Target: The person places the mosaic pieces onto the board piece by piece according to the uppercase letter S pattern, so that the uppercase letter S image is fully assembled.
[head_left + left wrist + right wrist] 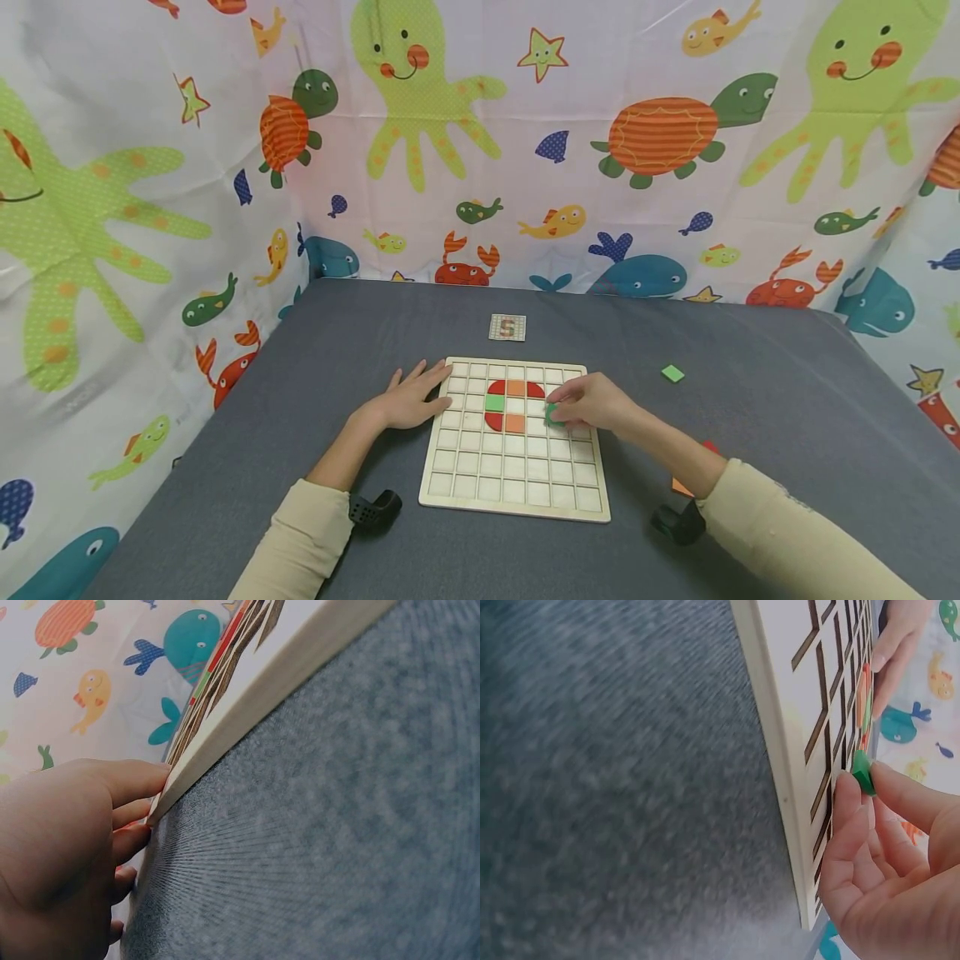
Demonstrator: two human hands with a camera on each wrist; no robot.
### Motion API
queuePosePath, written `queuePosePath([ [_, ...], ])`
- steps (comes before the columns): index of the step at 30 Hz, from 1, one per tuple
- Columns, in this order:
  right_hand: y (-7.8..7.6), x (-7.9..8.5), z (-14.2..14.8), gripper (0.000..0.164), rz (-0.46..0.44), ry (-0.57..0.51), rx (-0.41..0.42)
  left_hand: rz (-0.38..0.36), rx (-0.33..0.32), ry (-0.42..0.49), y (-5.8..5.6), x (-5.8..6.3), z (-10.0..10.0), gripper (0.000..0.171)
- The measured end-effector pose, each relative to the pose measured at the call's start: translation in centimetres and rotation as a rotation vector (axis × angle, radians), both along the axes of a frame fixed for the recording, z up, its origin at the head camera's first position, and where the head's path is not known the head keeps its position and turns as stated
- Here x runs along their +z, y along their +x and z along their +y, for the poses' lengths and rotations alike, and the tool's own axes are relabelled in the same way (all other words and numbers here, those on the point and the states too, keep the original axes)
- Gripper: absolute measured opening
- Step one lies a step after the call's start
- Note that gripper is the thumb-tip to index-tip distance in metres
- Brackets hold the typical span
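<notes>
I pinch a green piece over the board.
My right hand squeezes it, right of the coloured bits; my left hand, fingers apart, touches the left edge. A card lies behind, a green tile to the right. My arm partly hides red and orange tiles.

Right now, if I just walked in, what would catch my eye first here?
Probably the bright backdrop of cartoon sea animals behind the grey table. Next, the pale grid board near the middle of the table, with red, orange and green pieces set in its upper part. Then the right hand, pinching a dark green piece over the board's right side, while the left hand touches its left edge.
</notes>
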State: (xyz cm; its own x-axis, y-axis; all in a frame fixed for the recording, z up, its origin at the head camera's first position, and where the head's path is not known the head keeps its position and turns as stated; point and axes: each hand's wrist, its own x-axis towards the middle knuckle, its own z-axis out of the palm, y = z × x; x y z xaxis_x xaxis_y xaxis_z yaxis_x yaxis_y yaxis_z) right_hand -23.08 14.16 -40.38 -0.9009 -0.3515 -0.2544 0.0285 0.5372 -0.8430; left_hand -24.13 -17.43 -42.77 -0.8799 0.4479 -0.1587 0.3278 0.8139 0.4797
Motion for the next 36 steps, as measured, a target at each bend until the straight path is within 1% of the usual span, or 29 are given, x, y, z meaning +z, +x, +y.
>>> queuePosePath([
  [5, 0.1, 0.1, -0.7, 0.019, -0.006, 0.020, 0.010, 0.003, 0.003, 0.003, 0.2, 0.2, 0.1, 0.062],
  [10, 0.3, 0.0, -1.3, 0.016, -0.010, 0.021, 0.015, -0.001, -0.003, 0.013, 0.1, 0.2, 0.1, 0.062],
  [17, 0.5, 0.1, -2.1, 0.014, -0.007, 0.046, 0.003, -0.007, -0.008, 0.007, -0.4, -0.9, -0.2, 0.064],
  [20, 0.6, 0.1, -2.4, 0.013, -0.002, 0.062, 0.005, -0.006, -0.007, 0.013, -0.4, -1.0, -0.3, 0.064],
  [24, 0.7, 0.2, -2.6, 0.010, 0.000, 0.050, 0.014, -0.011, -0.003, 0.005, -0.3, -0.6, -0.2, 0.064],
  [29, 0.7, 0.0, -2.6, 0.009, 0.002, 0.032, 0.018, -0.009, -0.007, 0.019, 0.0, 0.1, 0.0, 0.063],
  [36, 0.7, 0.1, -2.7, 0.008, 0.021, 0.062, 0.019, -0.009, -0.006, 0.010, 0.3, 0.5, 0.0, 0.062],
])
